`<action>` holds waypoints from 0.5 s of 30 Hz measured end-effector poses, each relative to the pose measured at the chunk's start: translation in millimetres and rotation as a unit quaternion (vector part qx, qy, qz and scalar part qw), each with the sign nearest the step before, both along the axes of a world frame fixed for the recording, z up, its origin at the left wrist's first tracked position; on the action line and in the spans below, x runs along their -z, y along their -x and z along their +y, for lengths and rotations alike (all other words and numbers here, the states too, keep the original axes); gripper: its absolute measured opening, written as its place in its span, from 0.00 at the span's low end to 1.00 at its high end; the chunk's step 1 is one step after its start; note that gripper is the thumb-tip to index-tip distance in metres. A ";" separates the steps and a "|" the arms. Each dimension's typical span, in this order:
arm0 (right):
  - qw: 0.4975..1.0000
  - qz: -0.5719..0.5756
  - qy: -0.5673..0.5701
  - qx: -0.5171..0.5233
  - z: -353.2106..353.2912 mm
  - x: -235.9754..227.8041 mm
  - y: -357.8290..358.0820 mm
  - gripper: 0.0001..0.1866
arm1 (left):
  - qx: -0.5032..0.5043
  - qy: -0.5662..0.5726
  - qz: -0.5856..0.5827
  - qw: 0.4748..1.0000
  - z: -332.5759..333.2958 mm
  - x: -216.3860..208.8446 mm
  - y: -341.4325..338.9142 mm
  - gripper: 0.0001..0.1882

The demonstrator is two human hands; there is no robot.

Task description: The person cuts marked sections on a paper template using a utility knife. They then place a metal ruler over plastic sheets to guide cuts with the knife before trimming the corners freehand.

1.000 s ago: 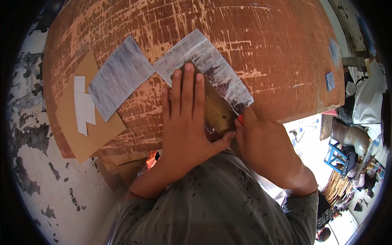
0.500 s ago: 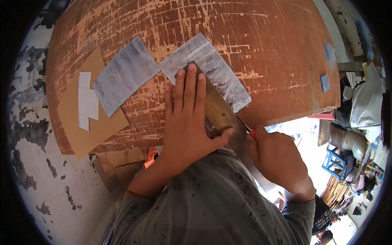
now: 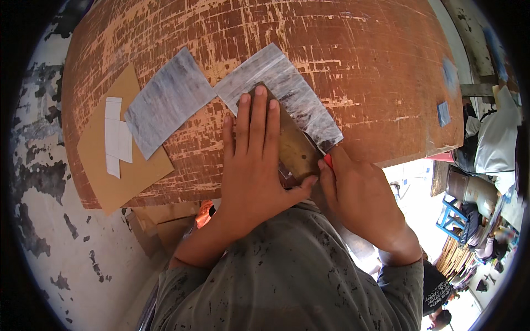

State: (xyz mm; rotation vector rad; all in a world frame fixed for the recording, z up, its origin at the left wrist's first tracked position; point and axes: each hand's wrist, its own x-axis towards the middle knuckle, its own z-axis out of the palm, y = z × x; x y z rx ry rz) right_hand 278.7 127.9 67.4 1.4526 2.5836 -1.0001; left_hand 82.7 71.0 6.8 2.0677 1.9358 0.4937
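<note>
My left hand (image 3: pixel 251 165) lies flat with its fingers stretched out, pressing a wide metal straightedge (image 3: pixel 297 146) onto a grey marbled sheet (image 3: pixel 301 91). The straightedge slants from upper left to lower right, and part of the sheet is hidden beneath it and my hand. In my right hand (image 3: pixel 364 190), closed, is a red-handled cutter knife (image 3: pixel 328 160), mostly covered by the fingers. Its blade lies along the straightedge's right edge, near the sheet's lower right corner. A second grey marbled sheet (image 3: pixel 168 105) rests to the left, its corner meeting the first.
The scratched brown board (image 3: pixel 381 83) is the work surface, its near edge close to my body. White paper pieces (image 3: pixel 117 135) lie on brown cardboard (image 3: pixel 124 190) at left. A small grey scrap (image 3: pixel 444 113) sits at right. A blue stool (image 3: pixel 450 218) and a person (image 3: pixel 436 289) are beyond.
My right hand and the knife have moved up and slightly left along the straightedge, toward the sheet. My left hand has stayed nearly in place.
</note>
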 end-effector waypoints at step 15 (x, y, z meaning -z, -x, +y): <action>0.997 -0.070 0.022 -0.012 -13.9 -1.6 -13.1 0.14 | 0.002 -0.001 0.006 1.000 -1.3 -0.1 -0.2 0.70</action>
